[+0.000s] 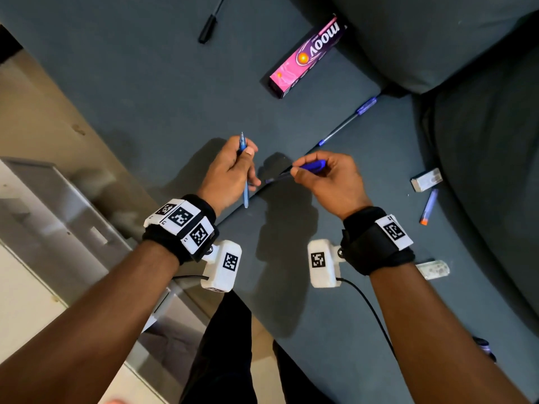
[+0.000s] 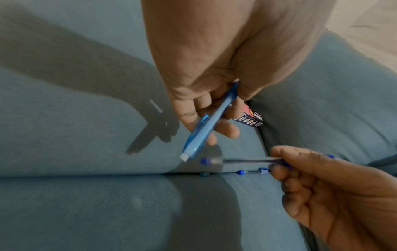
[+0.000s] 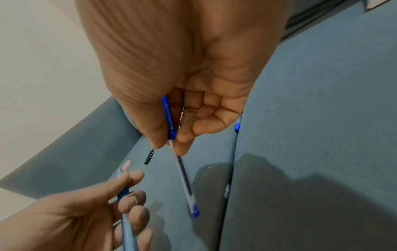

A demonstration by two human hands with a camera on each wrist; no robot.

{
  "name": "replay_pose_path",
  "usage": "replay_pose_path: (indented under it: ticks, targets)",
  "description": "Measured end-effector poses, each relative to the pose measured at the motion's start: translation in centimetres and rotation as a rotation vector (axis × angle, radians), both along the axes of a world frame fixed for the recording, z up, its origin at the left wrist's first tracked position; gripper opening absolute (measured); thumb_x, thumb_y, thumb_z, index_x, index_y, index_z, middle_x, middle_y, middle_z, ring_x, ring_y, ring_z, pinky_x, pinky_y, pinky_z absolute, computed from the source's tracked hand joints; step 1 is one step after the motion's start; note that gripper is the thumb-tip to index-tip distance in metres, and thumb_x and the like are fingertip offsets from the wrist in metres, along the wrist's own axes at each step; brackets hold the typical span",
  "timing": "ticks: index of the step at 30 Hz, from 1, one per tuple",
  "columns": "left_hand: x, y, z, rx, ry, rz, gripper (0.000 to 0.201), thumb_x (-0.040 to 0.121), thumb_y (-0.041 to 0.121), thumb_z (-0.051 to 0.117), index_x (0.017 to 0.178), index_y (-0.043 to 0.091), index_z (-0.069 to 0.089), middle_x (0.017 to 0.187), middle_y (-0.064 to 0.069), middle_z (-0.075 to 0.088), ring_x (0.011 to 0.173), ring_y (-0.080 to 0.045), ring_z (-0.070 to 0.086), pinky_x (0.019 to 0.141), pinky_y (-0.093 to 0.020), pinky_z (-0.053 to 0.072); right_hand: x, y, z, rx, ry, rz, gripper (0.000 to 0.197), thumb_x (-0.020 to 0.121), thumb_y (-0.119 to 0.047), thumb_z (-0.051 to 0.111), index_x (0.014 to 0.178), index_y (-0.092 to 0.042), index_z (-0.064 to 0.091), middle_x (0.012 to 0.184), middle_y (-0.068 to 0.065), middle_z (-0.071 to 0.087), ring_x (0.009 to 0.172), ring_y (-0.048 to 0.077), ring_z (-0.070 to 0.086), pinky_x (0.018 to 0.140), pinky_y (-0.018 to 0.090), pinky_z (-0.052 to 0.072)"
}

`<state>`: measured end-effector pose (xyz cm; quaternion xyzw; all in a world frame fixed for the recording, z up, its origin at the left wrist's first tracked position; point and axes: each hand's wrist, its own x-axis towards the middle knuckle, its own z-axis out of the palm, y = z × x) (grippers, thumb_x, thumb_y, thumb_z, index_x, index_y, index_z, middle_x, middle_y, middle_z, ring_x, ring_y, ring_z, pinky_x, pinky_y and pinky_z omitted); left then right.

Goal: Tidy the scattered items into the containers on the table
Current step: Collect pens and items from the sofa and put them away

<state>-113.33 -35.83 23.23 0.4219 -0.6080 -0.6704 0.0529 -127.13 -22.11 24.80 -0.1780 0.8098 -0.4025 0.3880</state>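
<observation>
From the head view, we are holding two pens above a grey-blue sofa seat [image 1: 163, 91]. Our left hand [image 1: 229, 173] is gripping a light blue pen [image 1: 244, 170] with fingers and thumb curled round its barrel, the pen pointing away from us. Our right hand [image 1: 329, 179] is pinching a clear pen with a dark blue cap [image 1: 303, 169] at its capped end, the barrel reaching toward the left hand. Another blue-capped pen [image 1: 348, 121] is lying along the seam between the cushions. A pink box [image 1: 309, 55] is lying farther back, a black plug on a cable [image 1: 207, 29] beyond it to the left. At the right, a small white block [image 1: 426, 179] and a purple dart with an orange tip [image 1: 428, 206] are lying close together, and a white oblong object [image 1: 433, 269] is sitting just beside our right wrist.

From the left wrist view, the left hand [image 2: 214, 71] is holding the light blue pen [image 2: 206, 125] slanted, its pale end down near the tip of the clear pen [image 2: 242, 161], which the right hand [image 2: 335, 191] is pinching level. The seam pen [image 2: 253, 171] is lying just below.

From the right wrist view, the right hand [image 3: 189, 68] is pinching the clear pen [image 3: 182, 171] between thumb and fingertips, by the cap, its far end hanging down over the seat. The left hand [image 3: 90, 212] is curling round the light blue pen [image 3: 126, 220].
</observation>
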Motion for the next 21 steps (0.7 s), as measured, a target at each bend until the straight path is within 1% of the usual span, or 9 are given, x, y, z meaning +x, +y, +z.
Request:
replay_pose_path:
  ticks: [2,5,8,11,14,16,17,19,21]
  targets:
    - [-0.1,0.1,-0.1,0.067,-0.015,0.110,0.013,0.104,0.017,0.037,0.096,0.016,0.048,0.065,-0.003,0.046,0.054,-0.017,0.052,0.057,-0.031,0.051,-0.3,-0.6,0.1,-0.045,-0.020,-0.050,0.011,0.080,-0.013,0.075,0.078,-0.023,0.073,0.073,-0.001,0.072,0.067,0.012,0.064,0.072,0.028,0.054]
    - [-0.1,0.1,-0.3,0.140,-0.025,0.232,0.017,0.104,0.021,0.038,0.091,0.020,0.049,0.061,-0.001,0.045,0.047,-0.012,0.045,0.050,-0.026,0.046,-0.4,-0.9,0.5,-0.147,-0.158,-0.208,0.015,0.083,0.000,0.069,0.080,-0.015,0.068,0.074,0.008,0.072,0.060,0.013,0.060,0.060,0.021,0.050]
    - [-0.4,0.3,-0.5,0.211,-0.030,0.301,0.015,0.103,0.023,0.040,0.093,0.018,0.049,0.061,0.000,0.045,0.046,-0.009,0.038,0.046,-0.022,0.037,0.7,-0.7,0.5,-0.216,-0.334,-0.348,0.015,0.086,-0.002,0.067,0.081,-0.015,0.064,0.078,0.009,0.074,0.064,0.016,0.061,0.058,0.020,0.046]
    - [-0.7,0.9,-0.8,0.296,0.012,0.333,0.013,0.100,0.029,0.050,0.090,0.020,0.050,0.066,0.000,0.047,0.049,-0.009,0.033,0.046,-0.020,0.031,2.7,-0.6,-0.3,-0.177,-0.426,-0.332,0.014,0.088,-0.006,0.067,0.083,-0.018,0.062,0.081,0.007,0.075,0.066,0.017,0.063,0.056,0.018,0.042]
    - [-0.9,1.5,-1.2,0.332,0.051,0.297,0.013,0.099,0.027,0.053,0.092,0.016,0.055,0.072,-0.002,0.055,0.050,-0.008,0.036,0.046,-0.020,0.032,4.8,-1.1,-1.0,-0.168,-0.432,-0.221,0.015,0.087,0.003,0.067,0.086,-0.011,0.061,0.068,-0.001,0.071,0.059,0.008,0.063,0.053,0.013,0.044]
    - [-1.0,1.6,-1.5,0.323,0.051,0.277,0.014,0.100,0.022,0.050,0.088,0.015,0.054,0.070,-0.005,0.058,0.049,-0.007,0.039,0.045,-0.020,0.033,5.2,-1.3,-1.6,-0.147,-0.407,-0.145,0.011,0.087,0.004,0.066,0.090,-0.007,0.064,0.065,-0.006,0.070,0.058,0.002,0.062,0.057,0.011,0.046]
    - [-0.9,1.5,-1.7,0.299,0.039,0.277,0.017,0.101,0.021,0.049,0.085,0.016,0.052,0.068,-0.005,0.057,0.047,-0.007,0.039,0.044,-0.020,0.032,5.1,-1.3,-2.0,-0.112,-0.369,-0.122,0.008,0.088,0.000,0.068,0.090,-0.008,0.066,0.067,-0.006,0.070,0.059,0.002,0.062,0.059,0.013,0.046]
    - [-0.5,0.9,-1.9,0.221,0.001,0.291,0.021,0.101,0.024,0.049,0.081,0.018,0.048,0.063,-0.004,0.053,0.044,-0.005,0.041,0.044,-0.020,0.032,4.1,-0.8,-3.5,0.014,-0.161,-0.089,0.006,0.086,-0.012,0.072,0.088,-0.017,0.072,0.072,-0.006,0.070,0.065,0.005,0.063,0.069,0.022,0.050]
    - [0.0,0.2,-2.2,0.162,-0.024,0.301,0.024,0.100,0.028,0.050,0.079,0.019,0.047,0.063,-0.003,0.052,0.045,-0.003,0.042,0.046,-0.020,0.033,2.9,-0.4,-4.6,0.194,0.137,-0.019,0.010,0.082,-0.021,0.072,0.092,-0.023,0.074,0.082,-0.007,0.071,0.076,0.011,0.067,0.082,0.030,0.054]
